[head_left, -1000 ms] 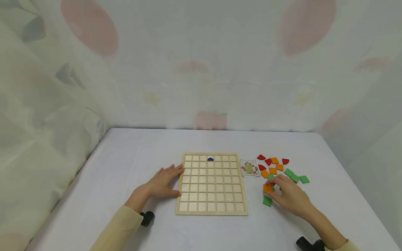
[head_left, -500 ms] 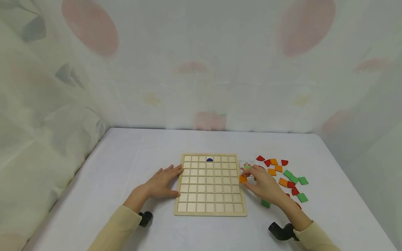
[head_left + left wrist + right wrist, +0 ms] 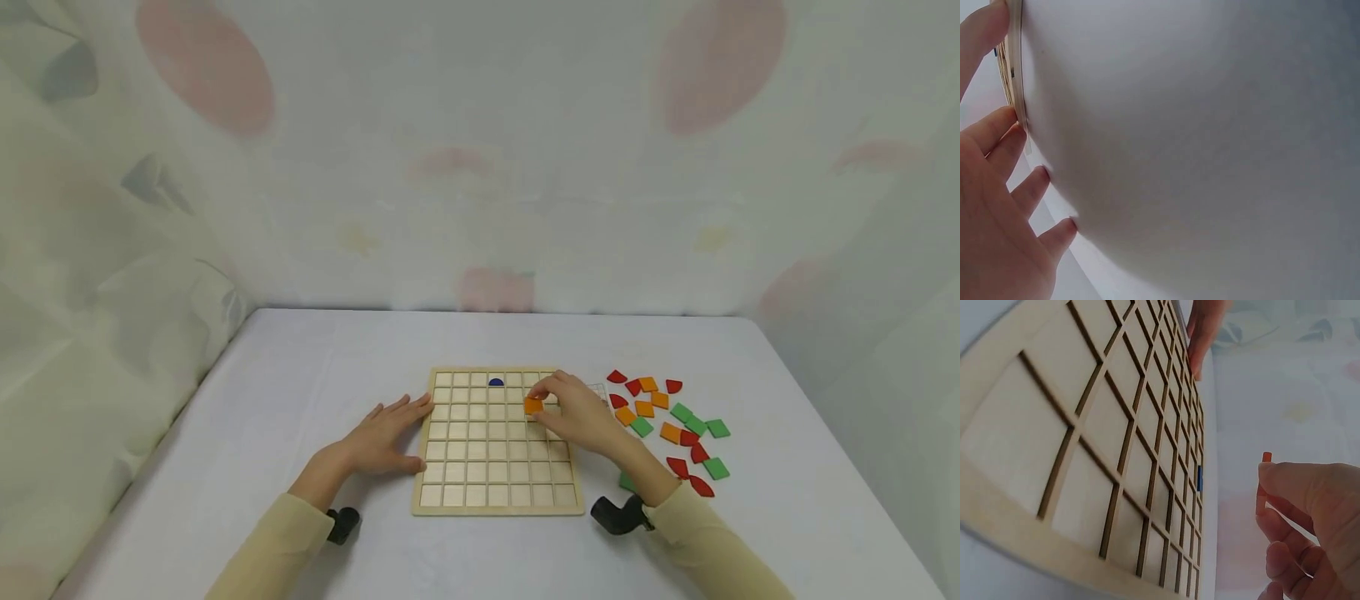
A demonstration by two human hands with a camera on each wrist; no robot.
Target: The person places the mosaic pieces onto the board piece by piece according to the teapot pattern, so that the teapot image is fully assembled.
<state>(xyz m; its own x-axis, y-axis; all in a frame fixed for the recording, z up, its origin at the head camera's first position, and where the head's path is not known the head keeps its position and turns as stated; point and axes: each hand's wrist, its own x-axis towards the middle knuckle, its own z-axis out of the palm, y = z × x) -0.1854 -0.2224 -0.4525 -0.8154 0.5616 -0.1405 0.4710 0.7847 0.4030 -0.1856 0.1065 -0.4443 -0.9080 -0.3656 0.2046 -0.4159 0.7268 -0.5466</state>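
A wooden grid board [image 3: 498, 511] lies on the table, with a dark blue half-round tile [image 3: 496, 382] in a cell of its top row. Along the board's left edge rests my left hand [image 3: 384, 437], its fingers spread; the left wrist view shows thumb and fingertips against the frame's side. My right hand [image 3: 581, 414] pinches an orange square tile [image 3: 533, 406] between thumb and fingers over the right part of the grid. Seen edge-on in the right wrist view, the orange tile [image 3: 1263, 484] is held clear of the board's surface.
Right of the board lie scattered red pieces [image 3: 677, 467], green tiles [image 3: 716, 468] and orange tiles [image 3: 644, 409]. A printed pattern card [image 3: 599, 390] is mostly hidden behind my right hand. Black wrist cameras [image 3: 618, 515] sit under both forearms. Patterned cloth hangs behind the table.
My right hand has picked the orange tile out of the loose pieces and carried it left, past the card, to above the board. My left hand stays at the board's edge.
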